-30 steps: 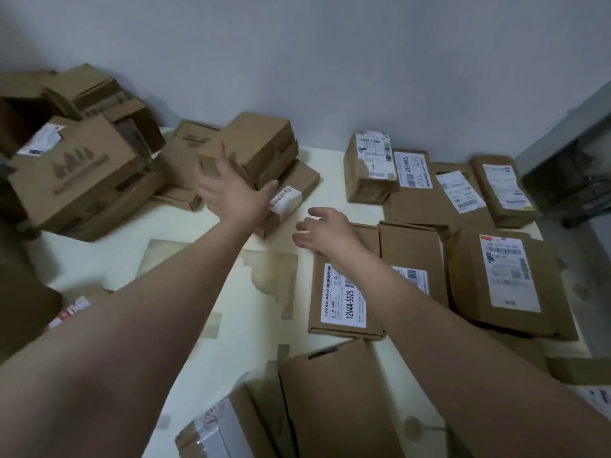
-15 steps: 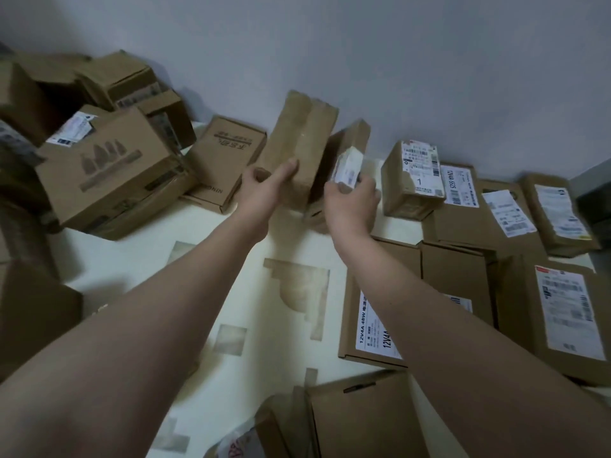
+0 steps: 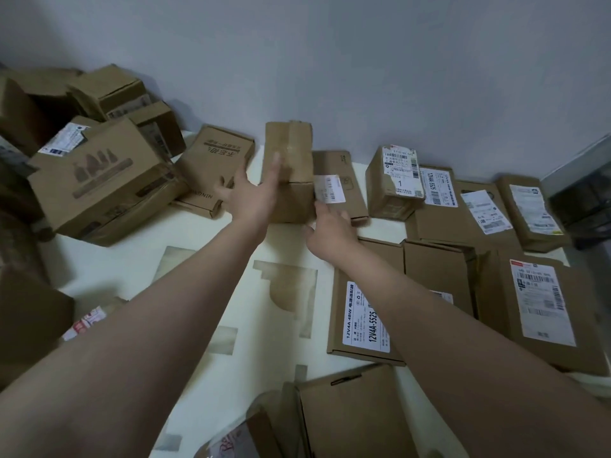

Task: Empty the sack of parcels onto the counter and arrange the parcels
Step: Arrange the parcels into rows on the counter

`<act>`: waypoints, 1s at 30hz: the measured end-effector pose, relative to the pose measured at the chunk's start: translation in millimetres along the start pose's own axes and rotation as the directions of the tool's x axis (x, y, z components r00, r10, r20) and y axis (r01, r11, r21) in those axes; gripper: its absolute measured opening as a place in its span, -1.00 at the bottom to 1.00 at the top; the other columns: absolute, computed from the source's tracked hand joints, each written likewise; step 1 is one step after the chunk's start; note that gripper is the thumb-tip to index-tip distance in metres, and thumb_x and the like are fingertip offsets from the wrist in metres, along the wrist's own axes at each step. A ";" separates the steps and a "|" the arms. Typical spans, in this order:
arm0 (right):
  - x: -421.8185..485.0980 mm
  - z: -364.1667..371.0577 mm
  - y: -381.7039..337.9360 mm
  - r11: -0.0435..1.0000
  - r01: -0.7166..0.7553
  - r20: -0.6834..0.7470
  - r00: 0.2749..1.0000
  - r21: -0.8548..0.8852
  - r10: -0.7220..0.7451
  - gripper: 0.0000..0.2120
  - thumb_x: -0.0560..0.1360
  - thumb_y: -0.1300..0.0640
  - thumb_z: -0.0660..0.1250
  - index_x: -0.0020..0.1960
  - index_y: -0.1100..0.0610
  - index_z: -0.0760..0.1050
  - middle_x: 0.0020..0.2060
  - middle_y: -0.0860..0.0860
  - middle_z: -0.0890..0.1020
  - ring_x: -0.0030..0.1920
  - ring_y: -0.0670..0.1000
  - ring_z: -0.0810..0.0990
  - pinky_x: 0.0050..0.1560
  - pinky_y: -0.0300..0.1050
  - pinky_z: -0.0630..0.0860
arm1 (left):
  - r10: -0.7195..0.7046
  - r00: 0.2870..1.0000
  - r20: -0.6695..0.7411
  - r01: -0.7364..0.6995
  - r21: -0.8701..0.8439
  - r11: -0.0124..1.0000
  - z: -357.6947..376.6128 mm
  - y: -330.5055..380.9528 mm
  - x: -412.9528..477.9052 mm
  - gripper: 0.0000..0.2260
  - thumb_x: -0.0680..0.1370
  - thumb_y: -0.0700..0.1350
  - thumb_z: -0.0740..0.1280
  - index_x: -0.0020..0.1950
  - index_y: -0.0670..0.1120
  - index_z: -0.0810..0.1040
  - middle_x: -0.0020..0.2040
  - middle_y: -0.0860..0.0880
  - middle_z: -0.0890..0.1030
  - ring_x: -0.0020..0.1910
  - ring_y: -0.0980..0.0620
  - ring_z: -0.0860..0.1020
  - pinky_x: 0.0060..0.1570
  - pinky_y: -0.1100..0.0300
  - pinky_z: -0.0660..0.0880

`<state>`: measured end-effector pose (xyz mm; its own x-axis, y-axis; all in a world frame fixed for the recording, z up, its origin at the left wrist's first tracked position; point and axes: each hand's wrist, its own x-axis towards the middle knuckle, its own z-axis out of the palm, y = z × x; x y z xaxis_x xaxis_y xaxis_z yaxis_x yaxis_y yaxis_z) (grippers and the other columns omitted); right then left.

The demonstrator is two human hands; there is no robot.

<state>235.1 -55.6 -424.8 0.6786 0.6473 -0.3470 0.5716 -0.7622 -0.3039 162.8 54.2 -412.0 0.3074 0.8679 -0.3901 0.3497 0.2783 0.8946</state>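
1. Two parcels lie nearest, at the front edge of the counter (image 3: pixel 109 259): a plain brown box (image 3: pixel 350 414) and a red-printed packet (image 3: pixel 224 447), both partly cut off by the frame.
2. Three flat boxes form the next row on the right, edge to edge: the 12V4A box (image 3: pixel 360 312) under the right forearm, a plain middle box (image 3: pixel 436 276) and a large labelled box (image 3: pixel 542 302).
3. Both hands reach past them. The left hand (image 3: pixel 254 196) is spread, fingers straight and laid flat against the left face of the upright box (image 3: pixel 297 150). The right hand (image 3: pixel 330 229) is loose and uncurled, its fingertips at that box's lower right corner; whether they touch it is hard to tell.
4. That upright box stands on end near the wall, just left of a flat small-label parcel (image 3: pixel 340 190). To seat it well, I judge it best steadied from both sides, lowered onto a broad face and slid flush with its neighbour, label up if it has one.
5. Four labelled parcels make the far right row: the box marked 1 (image 3: pixel 393 183), then three flatter ones (image 3: pixel 486 213) to its right.
6. At least five unsorted boxes are heaped at far left, the figure-printed box (image 3: pixel 99 180) foremost. No sack is visible.
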 end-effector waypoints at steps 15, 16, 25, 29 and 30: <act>20.8 -3.1 26.9 0.979 0.202 -0.290 0.938 0.004 -0.192 -0.56 0.53 0.25 0.18 0.38 0.00 0.45 0.37 0.03 0.45 0.39 0.14 0.29 0.38 0.11 0.28 | 0.173 0.981 -0.088 -0.172 0.016 0.985 18.7 -8.6 9.0 -0.30 0.36 0.15 0.47 0.43 0.17 0.26 0.21 -0.02 0.27 0.13 -0.04 0.47 0.19 0.14 0.42; 20.7 -4.9 31.0 0.993 0.114 -0.194 0.974 -0.030 -0.118 -0.58 0.55 0.20 0.18 0.38 -0.05 0.44 0.42 0.03 0.38 0.41 0.15 0.23 0.40 0.10 0.24 | 0.108 0.990 -0.091 -0.114 -0.059 0.992 18.4 -11.3 10.0 -0.33 0.38 0.15 0.43 0.43 0.16 0.27 0.17 0.01 0.30 0.05 0.00 0.49 0.18 0.07 0.48; 14.4 -1.6 41.1 0.995 0.003 0.035 0.999 -0.102 0.000 -0.55 0.58 0.03 0.20 0.46 -0.05 0.29 0.45 0.10 0.26 0.42 0.21 0.13 0.37 0.09 0.27 | 0.001 1.000 -0.025 -0.001 -0.016 1.000 25.8 -23.6 7.8 -0.44 0.60 0.15 0.22 0.56 0.01 0.20 0.52 -0.05 0.03 0.20 0.02 0.44 0.18 0.27 0.30; -3.2 -4.2 49.0 0.999 0.026 -0.069 0.997 0.024 -0.024 -0.56 0.60 0.10 0.19 0.47 0.05 0.31 0.46 0.10 0.29 0.43 0.16 0.16 0.40 -0.05 0.20 | 0.038 0.998 0.041 -0.040 0.035 0.999 21.4 -27.1 0.7 -0.34 0.61 0.04 0.25 0.60 -0.04 -0.02 0.53 -0.02 0.04 0.38 0.03 0.35 0.27 0.26 0.26; -10.7 -5.6 50.2 0.997 0.045 -0.139 0.990 0.066 -0.036 -0.58 0.59 0.14 0.20 0.45 0.05 0.33 0.44 0.09 0.33 0.42 0.14 0.18 0.39 -0.09 0.19 | 0.036 0.997 0.062 -0.040 0.067 0.997 17.7 -29.5 -5.9 -0.33 0.59 0.03 0.28 0.60 -0.03 0.01 0.51 -0.04 0.05 0.40 0.00 0.34 0.30 0.23 0.26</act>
<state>259.1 -100.9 -431.4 0.7151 0.6669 -0.2094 0.5700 -0.7297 -0.3776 166.4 33.6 -439.9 0.3738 0.8504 -0.3703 0.3959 0.2148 0.8928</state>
